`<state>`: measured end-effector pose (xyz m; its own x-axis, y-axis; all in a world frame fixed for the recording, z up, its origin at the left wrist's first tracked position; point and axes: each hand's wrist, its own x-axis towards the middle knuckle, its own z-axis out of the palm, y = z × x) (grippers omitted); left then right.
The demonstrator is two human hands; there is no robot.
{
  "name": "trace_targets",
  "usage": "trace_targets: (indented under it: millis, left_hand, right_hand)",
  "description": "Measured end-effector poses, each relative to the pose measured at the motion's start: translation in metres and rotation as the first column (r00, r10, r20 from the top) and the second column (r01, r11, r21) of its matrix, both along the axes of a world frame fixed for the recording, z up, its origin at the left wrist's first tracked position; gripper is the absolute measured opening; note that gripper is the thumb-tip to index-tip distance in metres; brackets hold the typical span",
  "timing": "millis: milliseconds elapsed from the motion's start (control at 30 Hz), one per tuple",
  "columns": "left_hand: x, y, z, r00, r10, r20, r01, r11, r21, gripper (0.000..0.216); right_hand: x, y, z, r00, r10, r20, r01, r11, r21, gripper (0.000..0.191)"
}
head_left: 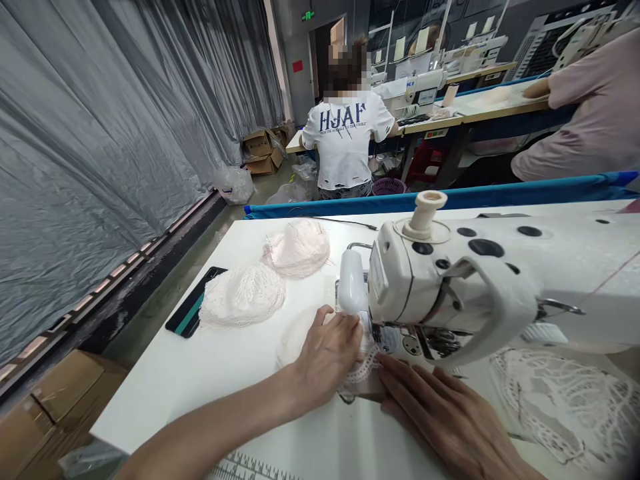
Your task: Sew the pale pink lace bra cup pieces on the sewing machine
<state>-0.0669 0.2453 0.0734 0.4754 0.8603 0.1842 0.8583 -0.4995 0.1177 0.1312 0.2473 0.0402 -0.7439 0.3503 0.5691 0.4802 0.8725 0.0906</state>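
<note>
A white lace-edged cup piece lies on the table at the needle area of a white sewing machine. My left hand is on top of it, its fingers bent and gripping the fabric just left of the presser foot, which is partly hidden. Flat beside the machine's needle plate lies my right hand, fingers stretched out and together, fingertips touching the lace edge. Part of the cup's pale fabric shows behind my left wrist.
Two stacks of lace cups, one white and one pinkish, sit at left by a dark phone-like object. More white lace lies at right. A ruler marks the front. Two co-workers sit beyond the blue edge.
</note>
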Motion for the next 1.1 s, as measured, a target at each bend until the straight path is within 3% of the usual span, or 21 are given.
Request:
trace_targets:
  millis: [333,567,767,900,1100]
  left_hand:
    - [-0.013,0.028,-0.007,0.983,-0.116,0.144,0.129,0.988,-0.083,0.024]
    - [-0.02,0.043,-0.012,0.972,-0.174,0.16,0.189,0.979,-0.083,0.022]
    - [-0.007,0.017,0.0,0.992,-0.116,0.042,0.113,0.991,0.066,0.022]
    - [0.005,-0.009,0.005,0.986,-0.157,-0.045,0.162,0.976,0.143,0.019]
    - [0.012,-0.016,0.001,0.985,-0.159,-0.074,0.172,0.956,0.239,0.019]
  right_hand:
    - [-0.003,-0.003,0.003,0.998,-0.059,0.011,0.059,0.995,-0.076,0.027]
    - [-0.004,-0.001,0.006,0.997,-0.07,0.028,0.073,0.992,-0.103,0.03]
    - [-0.001,-0.004,0.006,0.998,-0.055,0.01,0.056,0.994,-0.099,0.029]
    - [0.001,-0.006,0.01,1.0,-0.013,-0.009,0.012,0.993,-0.113,0.029]
    - [0.003,-0.008,0.009,1.0,-0.006,-0.03,0.002,0.993,-0.122,0.028]
